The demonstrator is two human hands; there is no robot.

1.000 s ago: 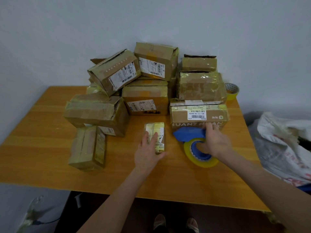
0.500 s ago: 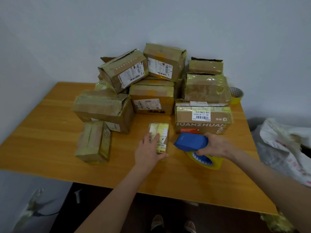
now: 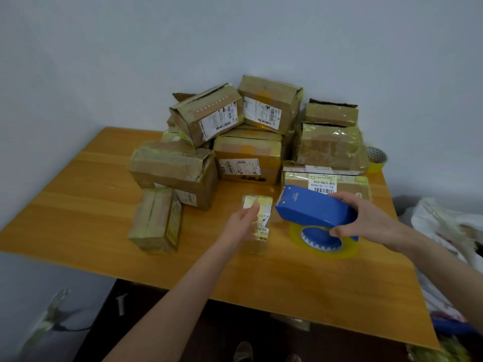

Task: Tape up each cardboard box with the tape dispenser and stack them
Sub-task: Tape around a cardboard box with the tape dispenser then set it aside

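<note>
A small taped box (image 3: 263,205) with a white label lies on the wooden table (image 3: 78,205). My left hand (image 3: 241,226) rests on its near left part, fingers curved over it. My right hand (image 3: 366,220) grips the blue tape dispenser (image 3: 308,207), lifted off the table, with its yellow tape roll (image 3: 324,244) hanging below. Behind them several taped cardboard boxes (image 3: 248,158) are piled against the wall.
A narrow taped box (image 3: 156,220) lies alone at the left front of the pile. A spare yellow tape roll (image 3: 376,159) sits at the table's back right. A white sack (image 3: 449,231) lies off the table's right edge.
My right hand has raised the dispenser off the table and turned it toward the small box. My left hand stays on the small box.
</note>
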